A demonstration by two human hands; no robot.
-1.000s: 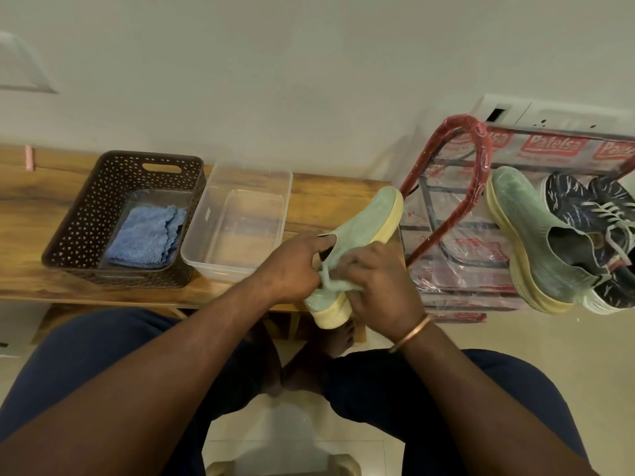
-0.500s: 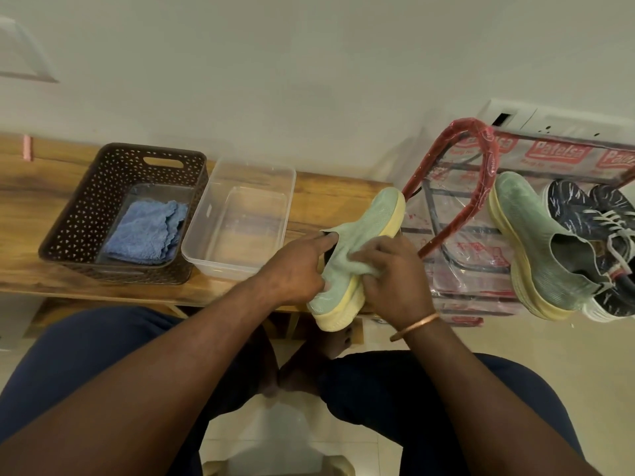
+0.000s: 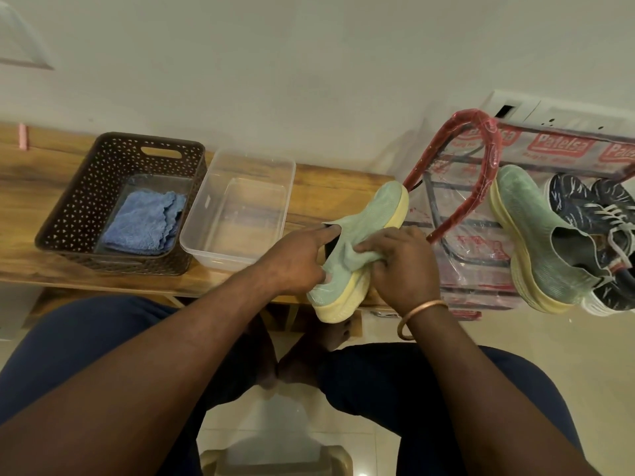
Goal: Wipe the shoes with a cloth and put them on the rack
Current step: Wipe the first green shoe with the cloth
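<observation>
A green knit shoe (image 3: 381,209) with a pale yellow sole is held over the edge of the wooden bench, toe pointing away and to the right. My left hand (image 3: 297,261) grips its heel and collar, index finger at the opening. My right hand (image 3: 400,266) presses a light green cloth (image 3: 355,254) against the shoe's side. On the red-framed rack (image 3: 481,173) at right sit the matching green shoe (image 3: 536,242) and a pair of dark patterned sneakers (image 3: 598,218).
On the wooden bench (image 3: 326,187) stand a brown perforated basket (image 3: 86,187) holding a folded blue cloth (image 3: 144,221), and a clear plastic tub (image 3: 237,207). My knees in dark trousers and bare feet are below. A white wall is behind.
My right hand with the cloth has slid from the shoe's heel up along its side toward the middle. The shoe has tilted slightly; my left hand keeps its hold.
</observation>
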